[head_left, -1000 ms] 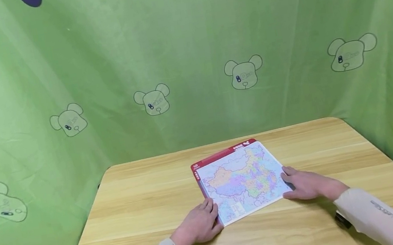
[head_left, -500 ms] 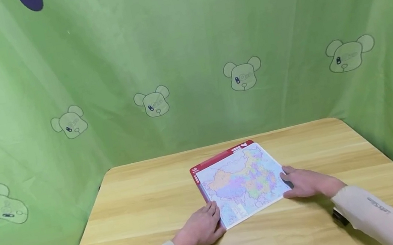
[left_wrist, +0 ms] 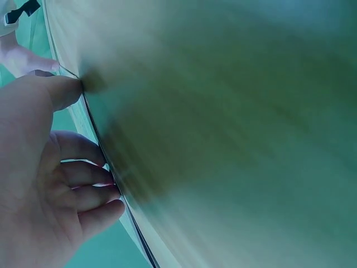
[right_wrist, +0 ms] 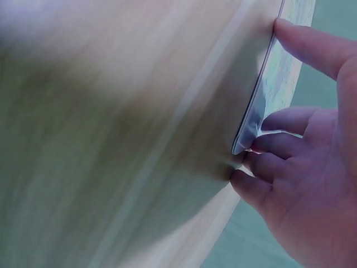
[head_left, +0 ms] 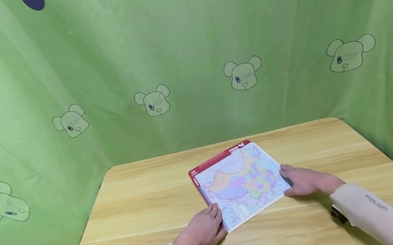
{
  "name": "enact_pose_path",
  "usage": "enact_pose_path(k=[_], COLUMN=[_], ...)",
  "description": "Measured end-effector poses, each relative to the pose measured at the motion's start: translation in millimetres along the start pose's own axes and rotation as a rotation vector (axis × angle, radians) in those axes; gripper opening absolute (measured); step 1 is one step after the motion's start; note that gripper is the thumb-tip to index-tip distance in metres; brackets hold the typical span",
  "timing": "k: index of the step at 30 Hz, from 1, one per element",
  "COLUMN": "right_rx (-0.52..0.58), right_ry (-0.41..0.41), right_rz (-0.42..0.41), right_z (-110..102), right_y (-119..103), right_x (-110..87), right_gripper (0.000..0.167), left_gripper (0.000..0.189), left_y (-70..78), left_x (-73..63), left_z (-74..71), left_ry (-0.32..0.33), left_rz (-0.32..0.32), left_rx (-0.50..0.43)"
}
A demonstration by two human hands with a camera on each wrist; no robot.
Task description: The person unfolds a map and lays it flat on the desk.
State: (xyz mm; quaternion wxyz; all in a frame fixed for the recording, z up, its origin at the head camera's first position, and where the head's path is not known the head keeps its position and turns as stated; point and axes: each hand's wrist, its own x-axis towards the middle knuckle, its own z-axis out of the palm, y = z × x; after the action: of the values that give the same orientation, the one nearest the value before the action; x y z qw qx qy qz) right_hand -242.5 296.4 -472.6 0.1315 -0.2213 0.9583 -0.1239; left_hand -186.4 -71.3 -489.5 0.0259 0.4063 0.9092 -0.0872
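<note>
In the head view a flat map board (head_left: pixel 237 180) with a red border along its top and left lies at an angle on the wooden table. Coloured regions and a pale blue ground fill the map. My left hand (head_left: pixel 202 227) holds its near left corner, thumb at the near edge and fingers along the left side. At the near right corner my right hand (head_left: pixel 305 180) grips the board, thumb apart from the fingers. The left wrist view shows the fingertips (left_wrist: pixel 114 209) against the thin edge. In the right wrist view a rounded corner sits by the fingertips (right_wrist: pixel 245 184).
The light wooden table (head_left: pixel 137 210) has rounded far corners. Green curtains (head_left: pixel 184 46) with bear-head prints hang behind it and on both sides. Dark straps (head_left: pixel 339 216) show under the pale sleeves.
The map board has turned slightly counter-clockwise; its far edge shifts left and its near left corner comes closer. My left hand moves with it, a little right and nearer; the right stays almost still.
</note>
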Motion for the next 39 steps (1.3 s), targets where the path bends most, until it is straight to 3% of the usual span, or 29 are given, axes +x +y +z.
enact_pose_path(k=[7, 12, 17, 25, 39], right_rx=[0.007, 0.006, 0.003, 0.036, 0.056], right_ry=[-0.002, 0.011, 0.003, -0.027, -0.042], right_rz=[-0.035, -0.048, -0.037, 0.010, 0.029], right_z=[1, -4, -7, -8, -6], right_y=[3, 6, 6, 3, 5], right_x=[0.9, 6.4, 10.6, 15.5, 21.5], right_gripper=[0.079, 0.077, 0.077, 0.078, 0.079], left_gripper=[0.063, 0.061, 0.058, 0.058, 0.054], left_y=[2.5, 5.3, 6.8, 9.9, 20.8], left_x=[-2.3, -2.4, -2.3, -2.5, -5.4], left_z=[-1.8, -3.7, -5.0, -4.2, -8.5], left_ry=[-0.003, 0.041, 0.073, 0.035, 0.092], left_rz=[0.003, 0.011, 0.016, -0.001, 0.037], left_rx=[0.022, 0.042, 0.057, 0.061, 0.130])
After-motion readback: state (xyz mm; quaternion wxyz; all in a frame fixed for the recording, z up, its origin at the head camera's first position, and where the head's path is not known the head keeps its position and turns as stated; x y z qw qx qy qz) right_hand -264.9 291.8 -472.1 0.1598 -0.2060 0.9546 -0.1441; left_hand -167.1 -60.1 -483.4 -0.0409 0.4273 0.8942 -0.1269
